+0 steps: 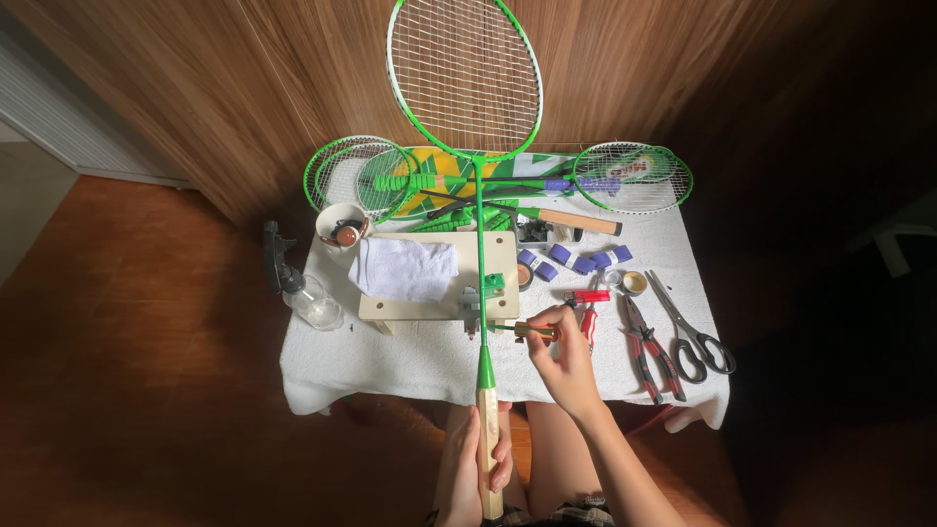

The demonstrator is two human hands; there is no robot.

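Here's a small surface point(390, 371) draped in a white cloth, standing on a reddish-brown wooden floor point(146, 342) against a dark wood-panelled wall point(244, 88). It's crowded. Along the back lie several green rackets point(634, 178), heads out to either side, over a green and yellow bag. A little white bowl point(340, 224) sits at the back left, and a clear spray bottle point(310, 298) with a black trigger rests right at the left edge. In the middle, a pale wooden board point(493, 256) carries a folded white towel point(405, 269) and a small clamp point(473, 304) at its near edge. To the right: purple grip rolls point(571, 260), a red lighter, red-handled pliers point(644, 346) and black-handled scissors point(695, 337).

Now the main racket point(465, 73), green frame, white strings. Its head reaches far up over the wall, the thin green shaft runs straight down across the board and through the clamp, and the bare wooden handle hangs off the near edge over the person's lap.

Left hand point(470, 468) is wrapped firmly around that wooden handle, low down, well clear of the surface. Right hand point(564, 356) is up over the near edge, just right of the shaft, fingers pinched on a small brassy tool point(532, 331) whose tip points toward the shaft just below the clamp.
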